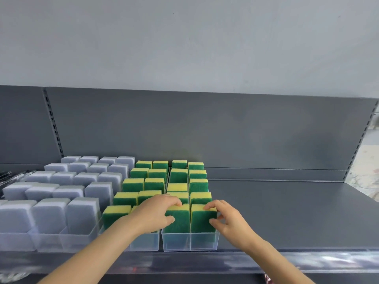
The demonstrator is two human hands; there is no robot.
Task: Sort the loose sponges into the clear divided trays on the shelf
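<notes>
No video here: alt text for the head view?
Both hands grip green-and-yellow sponges standing in the front cells of a clear tray on a grey shelf: left hand on the left sponge, right hand on the right sponge. Grey sponges stand in trays to the left.

A pale grey plaster wall (184, 37) rises above a dark grey metal back panel (205, 130) flanked by slotted uprights (54, 128). Speckled light floor (367, 160) shows at far right.

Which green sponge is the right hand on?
The front sponge of the rightmost column: the right hand pinches its top and side. The left hand grips the sponge beside it.
</notes>
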